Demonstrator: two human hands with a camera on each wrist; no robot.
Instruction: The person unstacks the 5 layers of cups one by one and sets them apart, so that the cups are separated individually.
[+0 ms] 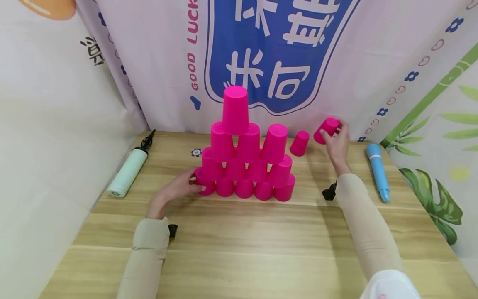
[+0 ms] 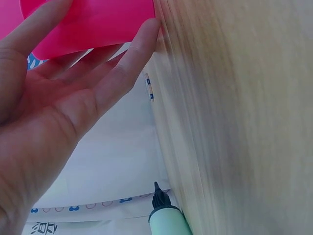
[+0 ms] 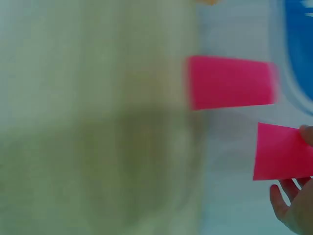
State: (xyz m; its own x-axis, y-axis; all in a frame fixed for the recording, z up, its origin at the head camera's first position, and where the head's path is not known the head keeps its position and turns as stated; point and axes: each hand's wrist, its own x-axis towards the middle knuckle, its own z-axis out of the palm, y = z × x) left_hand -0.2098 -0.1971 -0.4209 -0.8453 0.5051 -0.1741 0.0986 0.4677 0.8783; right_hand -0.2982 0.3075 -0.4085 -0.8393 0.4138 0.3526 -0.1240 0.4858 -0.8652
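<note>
Pink cups, upside down, stand stacked as a pyramid [image 1: 236,166] in the head view, with one cup [image 1: 236,110] on top. My left hand [image 1: 181,185] is at the pyramid's lower left corner, thumb in front and fingers behind, gripping the end cup [image 1: 204,182] of the bottom row. In the left wrist view its fingers [image 2: 124,73] lie along that cup's wall. To the right, my right hand [image 1: 337,143] holds a tilted pink cup [image 1: 326,130] between thumb and fingers, above the table's back edge. Between it and the pyramid stands a single cup [image 1: 299,143].
A mint-green hand pump [image 1: 128,172] lies at the table's left edge. Near the right edge lies a light-blue stick with a rounded head [image 1: 378,172]. A small round chip [image 1: 196,153] is behind my left hand. A printed cloth [image 1: 149,62] hangs behind the table [image 1: 242,241].
</note>
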